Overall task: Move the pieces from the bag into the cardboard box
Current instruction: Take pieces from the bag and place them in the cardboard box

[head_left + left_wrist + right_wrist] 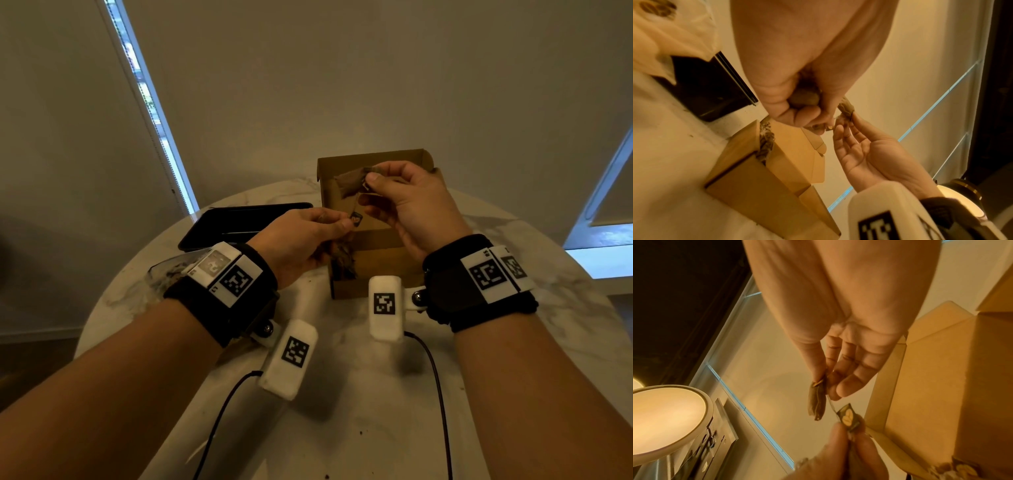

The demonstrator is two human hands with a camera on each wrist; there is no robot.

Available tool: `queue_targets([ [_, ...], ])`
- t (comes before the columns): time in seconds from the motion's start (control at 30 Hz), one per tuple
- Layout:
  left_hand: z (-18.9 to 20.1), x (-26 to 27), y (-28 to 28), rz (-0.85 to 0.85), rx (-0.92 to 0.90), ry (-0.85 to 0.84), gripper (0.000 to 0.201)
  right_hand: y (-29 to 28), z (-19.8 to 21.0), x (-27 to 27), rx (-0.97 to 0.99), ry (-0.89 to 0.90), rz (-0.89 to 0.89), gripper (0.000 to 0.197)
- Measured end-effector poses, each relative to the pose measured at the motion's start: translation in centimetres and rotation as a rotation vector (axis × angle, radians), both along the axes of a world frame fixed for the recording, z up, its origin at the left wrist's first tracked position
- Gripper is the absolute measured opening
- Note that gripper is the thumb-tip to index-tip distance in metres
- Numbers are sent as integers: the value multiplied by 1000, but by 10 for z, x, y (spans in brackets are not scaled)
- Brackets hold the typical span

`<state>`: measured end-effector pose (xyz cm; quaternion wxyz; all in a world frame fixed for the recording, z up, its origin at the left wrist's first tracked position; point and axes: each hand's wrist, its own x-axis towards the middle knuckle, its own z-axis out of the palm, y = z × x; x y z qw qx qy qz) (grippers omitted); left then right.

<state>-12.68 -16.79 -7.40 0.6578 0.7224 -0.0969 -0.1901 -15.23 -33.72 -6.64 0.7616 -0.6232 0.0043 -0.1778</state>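
Looking from the head, the right hand (407, 202) pinches a brown tea bag (349, 181) above the open cardboard box (373, 267), and the left hand (301, 240) pinches its small tag (356, 218). The clear bag (168, 270) lies behind the left wrist. In the left wrist view, curled fingers (805, 116) grip more pieces. In the right wrist view, thumb and forefinger (818, 369) pinch the tea bag, other fingers relaxed.

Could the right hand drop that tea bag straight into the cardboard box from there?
Probably yes. The right hand pinches the tea bag directly above the open cardboard box; only its string, leading to the tag in the left hand, might hold it back.
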Motion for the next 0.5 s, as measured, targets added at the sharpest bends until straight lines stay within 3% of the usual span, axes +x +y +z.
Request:
queue_targets([
  [0.27, 0, -2, -8, 14, -115, 13, 18, 2, 2, -1, 54, -14, 25, 19],
  [0.37, 0, -3, -7, -24, -131, -16, 26, 4, 3, 0, 72, -14, 32, 23],
  [0.5, 2, -3, -5, -85, -137, -41, 21, 1, 3, 0, 56, -3, -7, 24],
])
